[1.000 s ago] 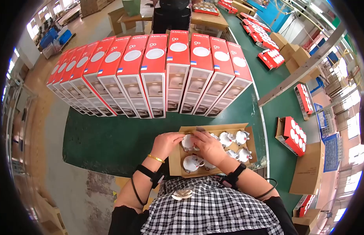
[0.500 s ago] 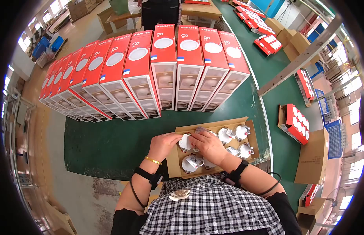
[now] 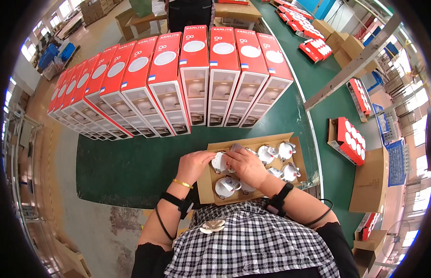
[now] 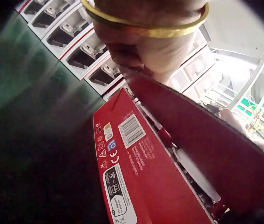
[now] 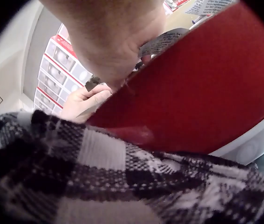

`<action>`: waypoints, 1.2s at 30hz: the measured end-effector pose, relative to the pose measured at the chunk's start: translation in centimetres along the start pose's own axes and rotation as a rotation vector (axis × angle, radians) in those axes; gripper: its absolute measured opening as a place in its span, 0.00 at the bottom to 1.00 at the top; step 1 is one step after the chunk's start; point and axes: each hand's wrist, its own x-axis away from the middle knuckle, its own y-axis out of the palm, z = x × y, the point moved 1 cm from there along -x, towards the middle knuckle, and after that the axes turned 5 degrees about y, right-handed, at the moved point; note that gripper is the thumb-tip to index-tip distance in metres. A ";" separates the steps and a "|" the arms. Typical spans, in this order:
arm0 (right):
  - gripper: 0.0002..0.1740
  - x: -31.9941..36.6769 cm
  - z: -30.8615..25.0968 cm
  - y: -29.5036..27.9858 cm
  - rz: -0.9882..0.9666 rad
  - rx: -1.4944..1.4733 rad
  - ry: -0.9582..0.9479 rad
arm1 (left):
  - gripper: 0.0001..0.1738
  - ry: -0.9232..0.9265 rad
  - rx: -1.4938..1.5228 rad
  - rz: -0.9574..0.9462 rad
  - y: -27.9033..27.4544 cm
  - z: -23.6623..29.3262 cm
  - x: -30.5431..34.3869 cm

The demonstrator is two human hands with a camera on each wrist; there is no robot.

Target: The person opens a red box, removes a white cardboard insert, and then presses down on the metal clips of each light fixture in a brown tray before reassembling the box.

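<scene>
An opened carton [image 3: 205,187], brown inside and red outside, lies before me with several white round downlights in two rows. Both hands are at the far left downlight [image 3: 218,163]. My left hand [image 3: 192,167] pinches at its left edge with thumb and fingertips. From the other side my right hand [image 3: 249,170] reaches over the row, its fingers bent onto the same downlight and partly hiding it. A printed paper slip [image 3: 236,147] shows just beyond the right fingers. The near left downlight [image 3: 225,186] has a folded slip on it. In the left wrist view the carton's red side [image 4: 146,163] carries a barcode.
A long row of upright red and white XANLITE boxes [image 3: 194,60] stands behind the carton on the green table [image 3: 132,171]. A metal post [image 3: 354,67] rises at the right. Past it are open red cartons of white lamps [image 3: 347,141] and a large brown box [image 3: 369,183].
The head view has shifted, moving the box row toward the left of the picture. Both hands stay at the same downlight, with only slight finger movement.
</scene>
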 end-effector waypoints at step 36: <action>0.13 5.7 3.2 -3.3 -0.006 -0.004 0.199 | 0.04 0.275 -0.401 -0.515 2.9 5.9 -7.7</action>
